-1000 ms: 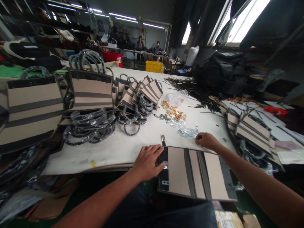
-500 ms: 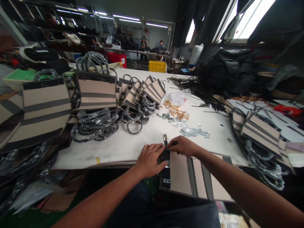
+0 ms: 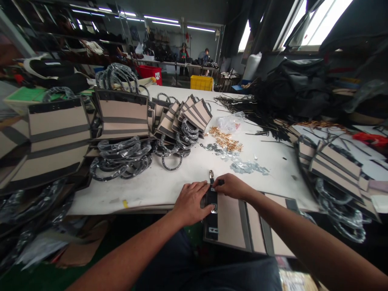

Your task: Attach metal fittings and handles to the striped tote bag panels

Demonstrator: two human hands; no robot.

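Note:
A beige bag panel point(image 3: 230, 226) with dark grey bands lies at the table's front edge, a black strip point(image 3: 213, 219) running along its left end. Small metal plates point(image 3: 213, 230) sit on that strip. From its far end sticks a short strap with a shiny metal clasp point(image 3: 211, 174). My left hand point(image 3: 191, 203) lies over the strip's outer edge, fingers stretched out, its thumb by a metal plate. Just beside its fingertips, my right hand point(image 3: 232, 186) is closed in a pinch at the strip's far end. Whatever those fingers hold is hidden.
Gold-coloured metal pieces point(image 3: 226, 139) and thin silver plates point(image 3: 250, 166) are scattered on the white table point(image 3: 145, 192). Bag panels with plastic-wrapped handles point(image 3: 123, 151) are piled at left, more panels point(image 3: 336, 171) at right. Black straps point(image 3: 263, 121) lie at the back right.
The right hand's fingers have shifted slightly at the strip's far end. The left hand stays in the same place on the panel.

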